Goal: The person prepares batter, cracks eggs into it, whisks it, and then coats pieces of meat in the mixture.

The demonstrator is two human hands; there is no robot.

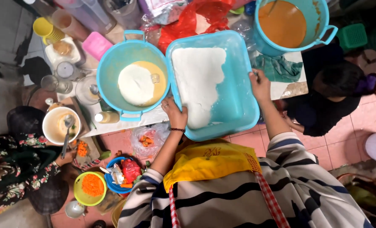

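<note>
The rectangular blue tub (234,101) of flour (198,84) is gripped at opposite rims by the closed left hand (176,113) and right hand (260,85) (tilted toward the round batter basin (112,67)).

Bright, even overhead light
Soft shadows, mild glare on white flour (198,80); wide-angle bending at the edges, slight blur throughout.

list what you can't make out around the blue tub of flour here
- Head view: left hand grips the rectangular blue tub at its rim; the fingertips are hidden behind the wall.
- Right hand grip on the far rim: fingers curl out of sight.
- Round blue basin: what lies under the white powder and yellow batter is covered.
- Orange-filled bucket is cut off by the top edge.
- Table beneath the tub is hidden.
</note>
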